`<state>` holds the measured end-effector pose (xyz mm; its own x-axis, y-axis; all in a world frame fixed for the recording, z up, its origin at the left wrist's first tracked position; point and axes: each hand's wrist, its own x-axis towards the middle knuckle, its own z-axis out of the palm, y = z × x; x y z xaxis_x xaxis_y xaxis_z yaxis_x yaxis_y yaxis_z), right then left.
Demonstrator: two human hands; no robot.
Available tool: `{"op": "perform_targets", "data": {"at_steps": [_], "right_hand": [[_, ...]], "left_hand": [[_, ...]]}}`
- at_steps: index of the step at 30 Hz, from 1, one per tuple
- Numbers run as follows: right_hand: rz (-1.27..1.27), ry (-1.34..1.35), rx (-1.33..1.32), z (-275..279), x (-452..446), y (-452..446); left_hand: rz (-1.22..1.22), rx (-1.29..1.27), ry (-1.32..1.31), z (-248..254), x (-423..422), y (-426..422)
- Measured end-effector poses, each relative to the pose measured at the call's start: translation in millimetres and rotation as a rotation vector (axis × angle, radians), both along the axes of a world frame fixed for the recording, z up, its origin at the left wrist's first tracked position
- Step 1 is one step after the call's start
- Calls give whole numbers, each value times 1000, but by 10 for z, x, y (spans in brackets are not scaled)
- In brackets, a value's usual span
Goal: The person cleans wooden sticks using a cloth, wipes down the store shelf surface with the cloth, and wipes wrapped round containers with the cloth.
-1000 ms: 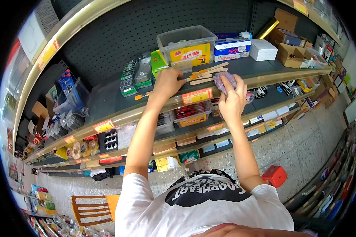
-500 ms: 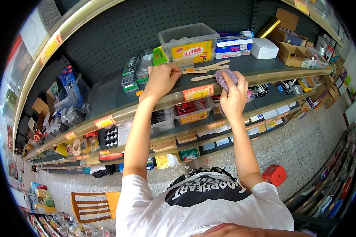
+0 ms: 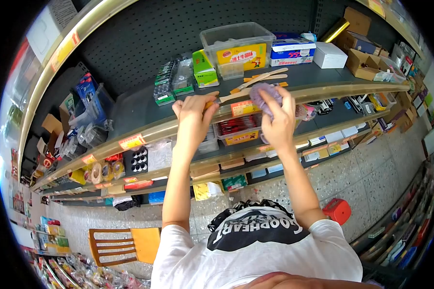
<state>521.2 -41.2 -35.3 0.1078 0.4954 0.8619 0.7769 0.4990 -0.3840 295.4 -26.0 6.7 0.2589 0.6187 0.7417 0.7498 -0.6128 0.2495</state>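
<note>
My left hand (image 3: 193, 120) pinches the orange-brown end of a flat wooden-handled stick (image 3: 230, 97) that looks like a small paintbrush, over the shelf's front edge. A purple cloth (image 3: 264, 99) is bunched in my right hand (image 3: 280, 123), and it covers the far end of the pale handle. Just behind the cloth, several similar wooden-handled brushes (image 3: 267, 75) lie crossed on the grey shelf (image 3: 135, 108). Whether the cloth presses on the handle I cannot make out.
A clear plastic tub (image 3: 238, 41), a blue-and-white box (image 3: 292, 52), a white box (image 3: 330, 55) and green-and-black packs (image 3: 164, 89) stand behind my hands. A raised gold rail (image 3: 318, 94) runs along the shelf front. A chair (image 3: 144, 243) and a red stool (image 3: 337, 211) stand below.
The handle that lay on the shelf by the cloth is now between my hands. My left hand has moved down to the shelf edge; the cloth has shifted left over the handle's end.
</note>
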Motion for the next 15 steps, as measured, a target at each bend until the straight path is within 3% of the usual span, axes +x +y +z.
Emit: {"op": "perform_targets", "data": {"at_steps": [9,15], "right_hand": [[104,-84,50,49,-509,-133],[-12,-125,26,-27,-525,-31]], "left_hand": [[-47,141,7,-211,64,30],[-70,232,66,-264,33,99]]}}
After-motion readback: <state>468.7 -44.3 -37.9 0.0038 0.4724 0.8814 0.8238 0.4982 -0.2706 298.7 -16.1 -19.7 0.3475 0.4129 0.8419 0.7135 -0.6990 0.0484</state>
